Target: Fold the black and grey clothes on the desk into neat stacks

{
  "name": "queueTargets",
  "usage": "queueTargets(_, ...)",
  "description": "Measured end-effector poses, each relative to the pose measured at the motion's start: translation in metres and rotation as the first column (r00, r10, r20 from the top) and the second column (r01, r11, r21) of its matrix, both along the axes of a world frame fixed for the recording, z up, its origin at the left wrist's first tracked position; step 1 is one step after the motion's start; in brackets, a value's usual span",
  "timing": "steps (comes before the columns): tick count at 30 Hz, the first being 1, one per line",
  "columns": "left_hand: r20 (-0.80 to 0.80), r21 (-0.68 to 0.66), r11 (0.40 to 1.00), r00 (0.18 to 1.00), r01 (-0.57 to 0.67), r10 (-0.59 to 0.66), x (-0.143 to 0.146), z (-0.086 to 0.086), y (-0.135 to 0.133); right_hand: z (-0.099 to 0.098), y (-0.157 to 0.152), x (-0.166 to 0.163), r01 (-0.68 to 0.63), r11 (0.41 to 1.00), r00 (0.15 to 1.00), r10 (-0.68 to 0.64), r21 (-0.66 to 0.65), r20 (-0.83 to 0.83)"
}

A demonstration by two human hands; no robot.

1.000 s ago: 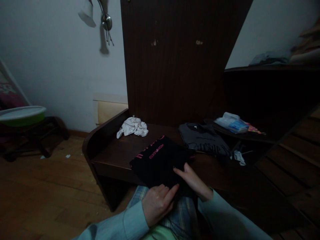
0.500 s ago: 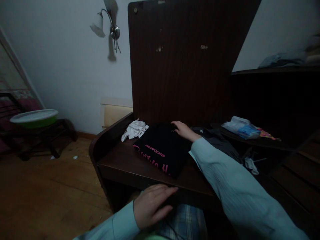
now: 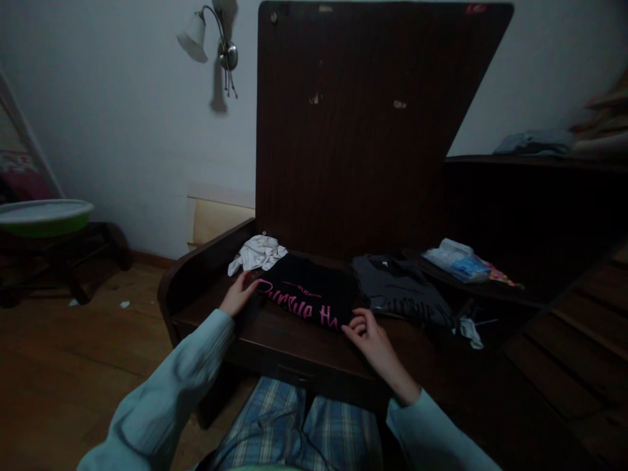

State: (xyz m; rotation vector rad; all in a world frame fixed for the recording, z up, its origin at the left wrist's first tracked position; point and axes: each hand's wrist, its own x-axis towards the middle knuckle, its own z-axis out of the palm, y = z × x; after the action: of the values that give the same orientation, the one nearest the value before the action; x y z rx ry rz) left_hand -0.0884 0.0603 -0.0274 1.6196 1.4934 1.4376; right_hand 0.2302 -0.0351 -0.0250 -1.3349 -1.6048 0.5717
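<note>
A folded black T-shirt (image 3: 314,278) with pink lettering lies on the dark wooden desk (image 3: 294,347) in front of me. My left hand (image 3: 239,294) is at its left front corner, thumb and fingers pinched on the edge. At the right front corner, my right hand (image 3: 369,335) has its fingers curled and closed on the cloth. To the right of the black one lies a dark grey T-shirt (image 3: 402,284) with black lettering, spread flat. Crumpled white cloth (image 3: 259,252) rests behind my left hand.
A plastic packet (image 3: 458,261) sits on a low shelf at the right, with a small white scrap (image 3: 471,332) below it. The tall dark panel (image 3: 363,131) rises behind the desk. At left, a green basin (image 3: 44,219) stands on a dark stool.
My left hand has moved from the desk's front edge up to the shirt's left corner. My right hand came from the shirt's back to its right front corner, uncovering the grey shirt.
</note>
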Motion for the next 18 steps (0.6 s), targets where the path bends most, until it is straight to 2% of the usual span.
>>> queueTargets(3, -0.003, -0.040, 0.997, 0.998, 0.059, -0.060, 0.007, -0.004, 0.012, -0.013, 0.007, -0.002, 0.021, 0.999, 0.997, -0.024, -0.045, -0.073)
queueTargets(7, -0.052, -0.067, 0.991, 0.991, 0.119, -0.123, 0.008, -0.008, 0.009, -0.015, 0.020, -0.004, -0.015, 0.996, 0.988, 0.001, -0.091, -0.151)
queueTargets(10, -0.032, -0.105, 0.977, 0.982, 0.183, -0.188, 0.004, -0.010, -0.007, -0.012, 0.019, 0.006, -0.050, 0.994, 0.988, 0.035, -0.096, -0.149)
queueTargets(14, 0.009, -0.105, 0.950, 0.956, 0.294, -0.295, 0.003, -0.013, -0.042, -0.008, 0.005, 0.030, -0.074, 0.985, 0.988, 0.051, -0.155, -0.149)
queueTargets(18, 0.091, -0.109, 0.935, 0.940, 0.337, -0.328, 0.007, -0.015, -0.070, -0.006, -0.009, 0.042, -0.143, 0.963, 0.961, 0.079, -0.231, -0.265)
